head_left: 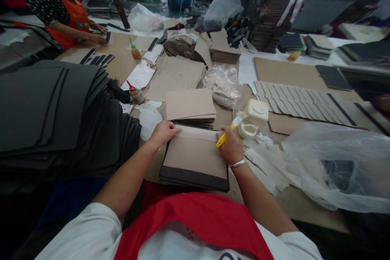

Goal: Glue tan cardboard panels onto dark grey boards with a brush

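A stack of black boards topped by a tan cardboard sheet [195,156] lies in front of me, with a white strip [196,133] along its far edge. My left hand [163,133] presses on the left end of that strip, fingers curled down. My right hand [231,146] rests at the strip's right end and grips a yellow-handled brush [227,132], bristles pointing away towards a white glue pot [247,130].
A tall pile of black sheets [61,113] fills the left. Tan sheets [190,105] are stacked just beyond the work. A clear plastic bag [338,162] and white paper strips [268,158] lie right. Glue bottles [135,93] stand farther back. Another person [63,16] works far left.
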`<action>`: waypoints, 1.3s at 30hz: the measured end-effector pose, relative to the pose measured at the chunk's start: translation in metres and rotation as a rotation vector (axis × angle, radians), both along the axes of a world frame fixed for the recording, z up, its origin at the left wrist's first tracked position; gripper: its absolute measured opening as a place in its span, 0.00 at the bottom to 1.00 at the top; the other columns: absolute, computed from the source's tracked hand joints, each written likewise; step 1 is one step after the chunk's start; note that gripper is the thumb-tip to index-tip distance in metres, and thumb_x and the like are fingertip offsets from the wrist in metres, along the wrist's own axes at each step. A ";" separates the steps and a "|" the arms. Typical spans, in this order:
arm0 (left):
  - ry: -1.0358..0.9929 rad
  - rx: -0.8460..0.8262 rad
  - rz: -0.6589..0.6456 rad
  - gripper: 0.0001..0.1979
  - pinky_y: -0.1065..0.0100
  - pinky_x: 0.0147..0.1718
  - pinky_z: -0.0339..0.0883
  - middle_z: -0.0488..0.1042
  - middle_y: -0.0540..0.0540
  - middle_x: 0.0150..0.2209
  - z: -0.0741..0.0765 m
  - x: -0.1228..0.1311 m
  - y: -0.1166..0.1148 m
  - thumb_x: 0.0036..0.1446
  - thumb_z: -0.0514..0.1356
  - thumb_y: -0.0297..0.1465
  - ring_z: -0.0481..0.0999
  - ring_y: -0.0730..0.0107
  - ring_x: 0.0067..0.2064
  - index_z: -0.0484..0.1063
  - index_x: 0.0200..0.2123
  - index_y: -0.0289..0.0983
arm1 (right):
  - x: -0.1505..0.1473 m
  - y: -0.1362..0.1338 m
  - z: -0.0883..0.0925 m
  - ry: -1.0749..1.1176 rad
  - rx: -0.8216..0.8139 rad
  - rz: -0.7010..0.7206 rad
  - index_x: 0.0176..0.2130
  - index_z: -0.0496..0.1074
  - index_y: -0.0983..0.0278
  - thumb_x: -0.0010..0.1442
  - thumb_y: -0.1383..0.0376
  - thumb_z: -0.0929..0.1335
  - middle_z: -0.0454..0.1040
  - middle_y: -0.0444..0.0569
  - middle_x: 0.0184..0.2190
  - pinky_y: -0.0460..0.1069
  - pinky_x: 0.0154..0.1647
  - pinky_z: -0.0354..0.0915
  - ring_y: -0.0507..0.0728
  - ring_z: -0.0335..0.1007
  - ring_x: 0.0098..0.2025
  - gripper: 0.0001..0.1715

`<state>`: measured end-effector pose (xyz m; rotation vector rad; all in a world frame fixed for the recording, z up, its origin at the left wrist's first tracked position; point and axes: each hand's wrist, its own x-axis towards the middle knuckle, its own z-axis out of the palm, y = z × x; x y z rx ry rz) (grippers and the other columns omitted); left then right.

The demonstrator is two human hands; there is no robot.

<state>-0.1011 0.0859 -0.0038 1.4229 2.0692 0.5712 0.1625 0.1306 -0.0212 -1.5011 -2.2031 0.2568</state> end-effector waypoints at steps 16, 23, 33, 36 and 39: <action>-0.032 -0.085 -0.014 0.14 0.70 0.24 0.53 0.66 0.51 0.16 0.002 -0.008 0.012 0.44 0.62 0.39 0.63 0.74 0.21 0.69 0.17 0.35 | -0.004 -0.002 -0.003 -0.097 0.024 -0.004 0.46 0.67 0.66 0.60 0.64 0.61 0.74 0.54 0.33 0.50 0.32 0.58 0.58 0.68 0.32 0.15; 0.176 -0.179 -0.071 0.15 0.70 0.27 0.58 0.72 0.46 0.23 0.014 -0.007 0.012 0.48 0.61 0.42 0.70 0.68 0.28 0.71 0.23 0.35 | -0.003 0.000 -0.002 -0.135 -0.004 -0.027 0.47 0.65 0.65 0.60 0.63 0.61 0.72 0.54 0.34 0.50 0.33 0.58 0.58 0.67 0.34 0.16; 0.539 0.235 -0.642 0.26 0.58 0.60 0.48 0.57 0.38 0.63 0.002 0.075 -0.022 0.62 0.46 0.37 0.55 0.59 0.63 0.56 0.60 0.32 | -0.018 -0.018 -0.003 0.047 0.060 0.343 0.46 0.64 0.65 0.58 0.69 0.61 0.70 0.57 0.47 0.54 0.49 0.63 0.59 0.66 0.48 0.15; 0.522 0.105 -0.684 0.32 0.54 0.62 0.43 0.52 0.38 0.65 -0.011 0.077 -0.028 0.61 0.46 0.45 0.50 0.58 0.65 0.52 0.63 0.32 | -0.021 -0.027 -0.013 0.044 0.030 0.506 0.45 0.64 0.64 0.55 0.72 0.62 0.67 0.57 0.53 0.57 0.54 0.60 0.60 0.62 0.54 0.16; 0.564 0.035 -0.553 0.36 0.52 0.62 0.42 0.49 0.37 0.65 -0.008 0.055 -0.036 0.59 0.47 0.49 0.48 0.56 0.66 0.52 0.63 0.32 | -0.001 -0.029 -0.018 -0.017 0.030 0.440 0.43 0.65 0.65 0.52 0.75 0.62 0.66 0.59 0.54 0.59 0.55 0.59 0.62 0.61 0.56 0.16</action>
